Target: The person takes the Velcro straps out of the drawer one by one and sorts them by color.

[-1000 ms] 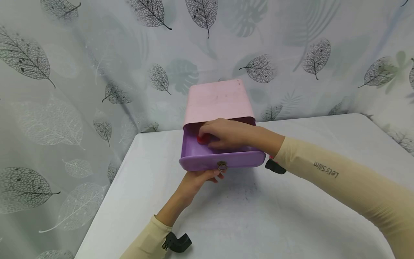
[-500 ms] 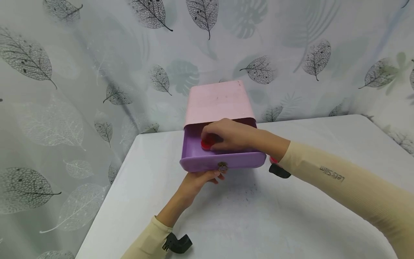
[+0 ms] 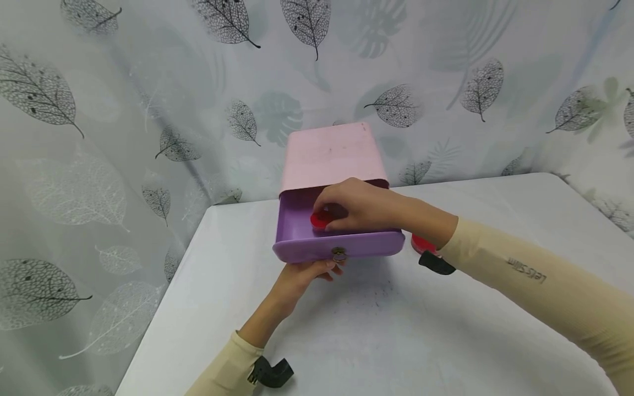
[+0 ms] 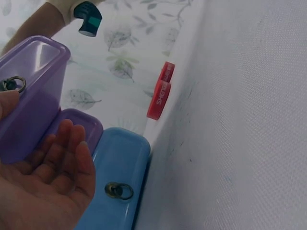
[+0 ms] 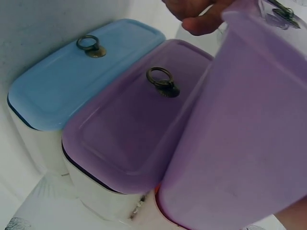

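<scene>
A purple drawer (image 3: pixel 292 250) is pulled out of the pink top (image 3: pixel 334 154) of a drawer unit. Inside it, my right hand (image 3: pixel 359 203) pinches a small red round thing (image 3: pixel 319 221). My left hand (image 3: pixel 294 280) is below the drawer front, palm up, with its thumb by the ring pull (image 3: pixel 339 254). In the left wrist view, the loosely bent fingers (image 4: pixel 62 158) of that hand lie in front of a second purple drawer (image 4: pixel 84 122), which is closed. Part of the red thing is hidden behind my right fingers.
A closed blue drawer (image 4: pixel 122 158) with a ring pull sits below the purple ones. Two red disc-like things, one lettered (image 4: pixel 159 99), stand on the white table (image 3: pixel 317 341) to the unit's right. A leaf-patterned curtain (image 3: pixel 198 82) hangs behind.
My right hand has come back toward the drawer front and slightly right, bringing the red round thing with it. My left hand stays at the ring pull.
</scene>
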The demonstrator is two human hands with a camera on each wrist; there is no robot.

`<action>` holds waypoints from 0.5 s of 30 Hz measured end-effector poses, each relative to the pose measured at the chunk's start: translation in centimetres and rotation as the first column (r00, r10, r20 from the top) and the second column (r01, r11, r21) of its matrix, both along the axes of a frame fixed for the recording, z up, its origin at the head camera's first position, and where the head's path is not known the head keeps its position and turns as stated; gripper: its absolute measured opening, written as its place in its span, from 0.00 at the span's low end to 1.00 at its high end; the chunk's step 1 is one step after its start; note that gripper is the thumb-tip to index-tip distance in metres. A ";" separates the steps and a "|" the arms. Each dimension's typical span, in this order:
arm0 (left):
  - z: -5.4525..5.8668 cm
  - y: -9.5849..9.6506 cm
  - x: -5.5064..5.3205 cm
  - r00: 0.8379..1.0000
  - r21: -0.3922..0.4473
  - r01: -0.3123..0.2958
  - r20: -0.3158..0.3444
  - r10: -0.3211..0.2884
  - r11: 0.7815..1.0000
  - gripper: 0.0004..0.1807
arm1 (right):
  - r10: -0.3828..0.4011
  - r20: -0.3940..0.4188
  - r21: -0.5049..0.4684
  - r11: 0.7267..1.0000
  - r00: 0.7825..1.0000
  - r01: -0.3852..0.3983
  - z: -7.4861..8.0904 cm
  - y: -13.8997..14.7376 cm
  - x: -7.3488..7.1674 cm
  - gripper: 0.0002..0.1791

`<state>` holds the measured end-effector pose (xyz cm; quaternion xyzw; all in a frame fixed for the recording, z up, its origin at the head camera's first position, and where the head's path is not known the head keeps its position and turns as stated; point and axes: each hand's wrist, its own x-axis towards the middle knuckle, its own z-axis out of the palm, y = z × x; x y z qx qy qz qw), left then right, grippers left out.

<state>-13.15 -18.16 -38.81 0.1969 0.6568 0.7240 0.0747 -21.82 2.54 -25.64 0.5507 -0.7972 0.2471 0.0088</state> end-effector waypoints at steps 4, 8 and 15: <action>0.0 0.0 0.0 1.000 0.003 0.003 -0.003 -0.003 1.000 0.22 | 0.004 0.021 -0.014 1.000 1.000 -0.003 0.5 0.3 0.5 0.15; 0.1 0.1 0.0 1.000 0.001 0.005 -0.006 -0.005 1.000 0.22 | -0.002 0.031 -0.019 1.000 1.000 0.003 1.0 0.6 0.8 0.15; 0.1 0.2 0.0 1.000 0.002 0.009 -0.010 -0.009 1.000 0.21 | -0.033 0.033 -0.037 0.999 0.999 0.034 1.7 1.6 1.0 0.15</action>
